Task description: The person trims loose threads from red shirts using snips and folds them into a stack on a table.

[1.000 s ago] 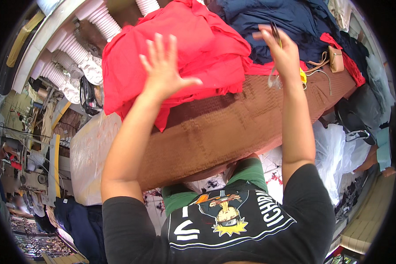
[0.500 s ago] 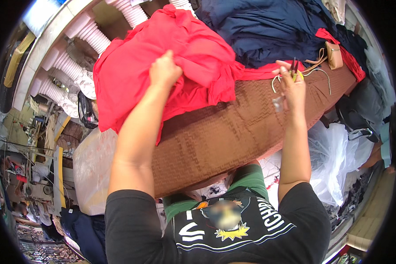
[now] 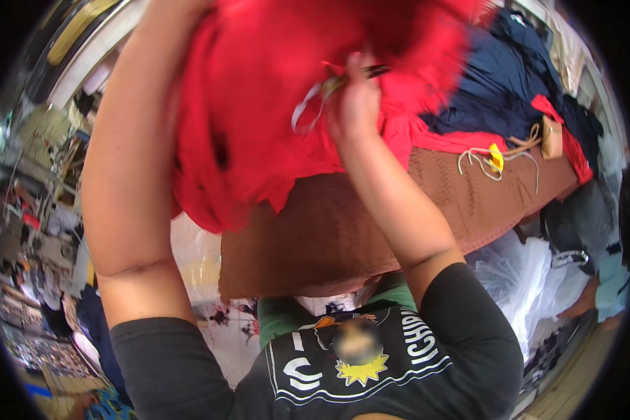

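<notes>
One red cloth (image 3: pixel 259 150) partly raised, not lying flat

It hangs over the brown cover (image 3: pixel 315 224). The right hand (image 3: pixel 357 105) curls its fingers round a dark-tipped tool (image 3: pixel 377 71); the left hand is out of frame, grip untellable. Navy cloth (image 3: pixel 493 77) lies beyond.

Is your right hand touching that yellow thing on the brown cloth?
Apart: the head view shows a clear gap, with the yellow thing well right of the right hand.

This looks like a garment workshop: red fabric (image 3: pixel 259 91) and navy fabric (image 3: pixel 497 84) mass over the brown-covered counter (image 3: pixel 315 234); dark scraps (image 3: pixel 249 306) litter the tiled floor (image 3: pixel 232 346) below it.
</notes>
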### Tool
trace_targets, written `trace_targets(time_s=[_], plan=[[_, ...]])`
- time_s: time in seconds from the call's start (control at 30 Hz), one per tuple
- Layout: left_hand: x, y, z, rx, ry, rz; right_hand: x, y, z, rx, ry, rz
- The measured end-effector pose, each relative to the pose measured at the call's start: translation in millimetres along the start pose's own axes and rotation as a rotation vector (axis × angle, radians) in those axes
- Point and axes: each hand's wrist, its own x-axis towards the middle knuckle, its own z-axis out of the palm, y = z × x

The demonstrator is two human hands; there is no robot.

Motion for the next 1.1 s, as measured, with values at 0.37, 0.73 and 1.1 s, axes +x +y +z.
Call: trace_targets(time_s=[0.37, 0.73, 1.1], plan=[[-55.4, 160.8, 73.8, -0.785, -0.171, -0.083, 70.2, -124.7, -36.9, -0.545, -0.041, -0.173], [-262.0, 38.7, 101.1, -1.133, -0.140, -1.310, 118.9, 9.9, 15.5, -1.944, -1.156, -0.382], [-263.1, 30.0, 66.3, -0.966, -0.052, -0.866, 67.7, -55.9, -127.0, -1.751, -0.767, -0.605]])
